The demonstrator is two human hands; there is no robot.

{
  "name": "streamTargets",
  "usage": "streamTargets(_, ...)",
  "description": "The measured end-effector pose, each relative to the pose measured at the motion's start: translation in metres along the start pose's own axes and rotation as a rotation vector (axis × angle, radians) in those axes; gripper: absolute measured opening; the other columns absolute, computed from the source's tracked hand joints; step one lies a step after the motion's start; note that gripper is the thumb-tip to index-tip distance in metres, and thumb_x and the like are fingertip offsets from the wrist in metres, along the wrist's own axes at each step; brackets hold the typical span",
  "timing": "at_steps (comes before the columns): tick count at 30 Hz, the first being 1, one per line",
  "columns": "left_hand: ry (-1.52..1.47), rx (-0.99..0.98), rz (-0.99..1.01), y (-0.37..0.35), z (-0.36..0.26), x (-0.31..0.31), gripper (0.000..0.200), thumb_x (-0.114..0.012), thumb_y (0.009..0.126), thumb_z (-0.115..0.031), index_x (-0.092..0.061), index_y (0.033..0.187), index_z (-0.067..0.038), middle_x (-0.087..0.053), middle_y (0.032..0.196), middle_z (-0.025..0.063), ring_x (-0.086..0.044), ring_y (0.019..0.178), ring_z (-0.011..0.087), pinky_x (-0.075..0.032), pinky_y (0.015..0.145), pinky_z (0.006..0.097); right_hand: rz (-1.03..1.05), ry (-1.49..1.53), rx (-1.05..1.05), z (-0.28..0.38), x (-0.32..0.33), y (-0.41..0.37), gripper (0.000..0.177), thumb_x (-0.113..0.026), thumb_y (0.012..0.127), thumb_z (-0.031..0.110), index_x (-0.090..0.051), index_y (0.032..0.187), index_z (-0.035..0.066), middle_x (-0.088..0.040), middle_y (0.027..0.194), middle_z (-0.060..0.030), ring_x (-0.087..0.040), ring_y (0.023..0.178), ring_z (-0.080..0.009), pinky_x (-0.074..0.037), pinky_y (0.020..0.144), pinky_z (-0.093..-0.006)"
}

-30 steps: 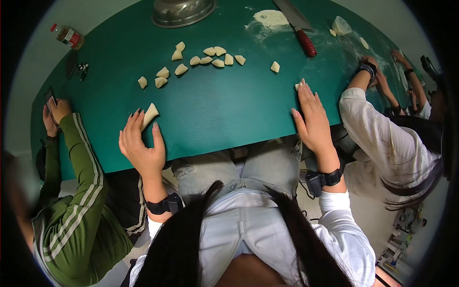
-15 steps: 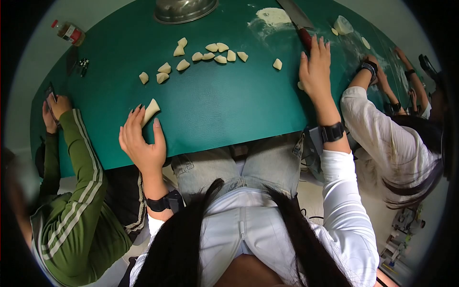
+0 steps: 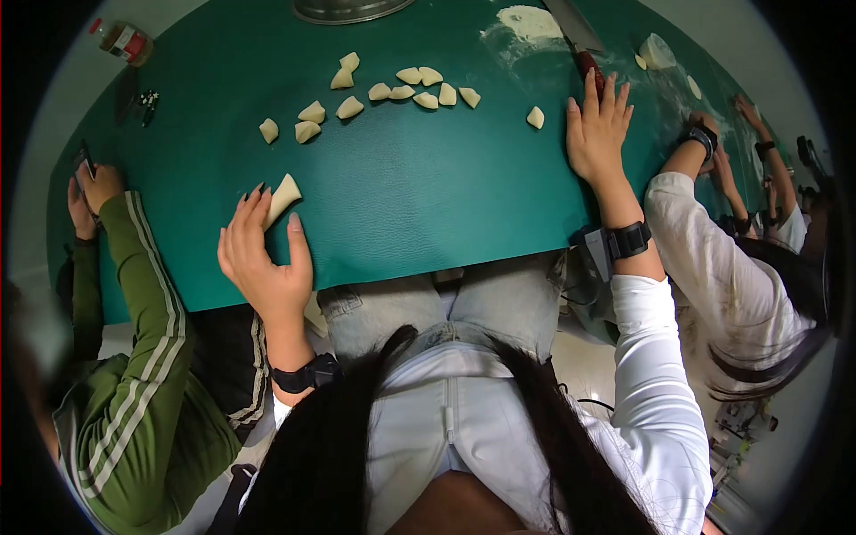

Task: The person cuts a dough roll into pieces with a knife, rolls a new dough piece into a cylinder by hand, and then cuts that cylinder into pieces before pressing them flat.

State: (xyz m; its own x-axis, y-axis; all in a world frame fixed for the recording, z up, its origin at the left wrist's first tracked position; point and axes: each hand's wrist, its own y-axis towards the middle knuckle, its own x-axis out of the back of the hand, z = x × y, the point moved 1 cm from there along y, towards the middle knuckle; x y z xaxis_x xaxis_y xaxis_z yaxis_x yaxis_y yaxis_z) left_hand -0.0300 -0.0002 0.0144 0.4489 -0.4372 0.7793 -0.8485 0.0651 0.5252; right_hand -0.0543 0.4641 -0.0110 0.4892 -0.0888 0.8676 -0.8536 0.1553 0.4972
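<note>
My left hand [image 3: 266,254] rests on the table around a short roll of pale dough [image 3: 283,198], which lies between the index finger and thumb with its wider end showing. Fingers and thumb are lightly curved about it. My right hand [image 3: 597,134] lies palm down with fingers spread, its fingertips beside the red-brown handle of a knife [image 3: 586,64]. What is under that palm is hidden. Several cut dough pieces [image 3: 350,108] form a loose row beyond my left hand, and a single dough piece [image 3: 535,118] sits left of my right hand.
The green table [image 3: 401,196] carries a metal bowl [image 3: 352,11], a flour patch [image 3: 532,22], a clear plastic cup [image 3: 658,52] and a jar with a red lid [image 3: 125,43]. One person in a green sleeve [image 3: 147,267] sits at left; others work at right.
The view has shifted slightly, so the table items sit higher and a little rightward. My right hand now covers the dough piece that showed beside its palm. My left hand stays at the dough roll.
</note>
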Motion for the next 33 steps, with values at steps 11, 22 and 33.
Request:
streamTargets(11,-0.011,0.01,-0.021,-0.001,-0.001,0.001,0.035,-0.068,0.095,-0.023,-0.07,0.128,-0.012,-0.07,0.135,0.0046,-0.059,0.134,0.0261,-0.032,0.119,0.0486,-0.234,0.162,0.014,0.003,0.023,0.029,0.054,-0.039,0.11,0.044,-0.054,0.148,0.008,-0.044,0.157,-0.0256,-0.035,0.148,-0.0427,-0.022,0.121,-0.0582)
streamTargets(22,-0.003,-0.015,-0.04,-0.003,0.004,-0.002,0.036,-0.068,0.095,-0.024,-0.07,0.129,-0.013,-0.07,0.134,0.0043,-0.06,0.132,0.026,-0.032,0.119,0.0478,-0.048,0.405,-0.23,0.019,0.067,0.039,0.063,-0.051,0.108,0.054,-0.072,0.074,0.005,-0.061,0.057,-0.0094,-0.063,0.056,-0.0239,-0.046,0.056,-0.0363)
streamTargets(33,-0.011,-0.017,-0.041,-0.003,0.002,-0.001,0.036,-0.068,0.095,-0.023,-0.07,0.129,-0.013,-0.07,0.134,0.0048,-0.061,0.129,0.0268,-0.034,0.118,0.0475,0.003,0.387,-0.077,0.032,0.047,0.004,0.026,-0.06,0.105,0.032,-0.06,0.094,0.008,-0.066,0.082,-0.0136,-0.066,0.072,-0.0374,-0.05,0.064,-0.0463)
